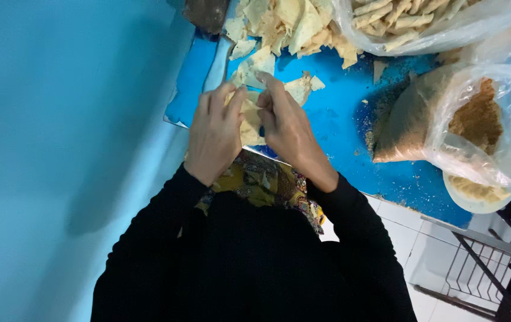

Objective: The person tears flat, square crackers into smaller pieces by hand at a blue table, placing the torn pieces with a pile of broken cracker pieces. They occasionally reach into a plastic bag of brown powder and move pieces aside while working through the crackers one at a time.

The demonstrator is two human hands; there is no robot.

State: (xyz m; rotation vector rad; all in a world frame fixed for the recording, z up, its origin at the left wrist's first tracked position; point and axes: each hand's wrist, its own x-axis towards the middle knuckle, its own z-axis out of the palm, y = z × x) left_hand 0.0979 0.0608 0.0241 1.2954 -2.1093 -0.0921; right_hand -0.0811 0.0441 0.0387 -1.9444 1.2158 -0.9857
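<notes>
My left hand [215, 132] and my right hand [288, 127] meet over the near edge of a blue table [339, 128]. Both pinch one thin pale yellow pastry sheet [249, 122] between their fingertips; most of it is hidden by the fingers. Just beyond the hands lie loose sheets [256, 64], and a heap of the same sheets [288, 24] sits at the far edge. Black sleeves cover both arms.
A clear bag of brown crumbly filling [440, 122] lies open at the right, over a white bowl [476, 194]. A clear bag of rolled pastries [410, 18] sits at the top right. Crumbs dot the table. A blue wall stands left; a black rack [494, 268] lower right.
</notes>
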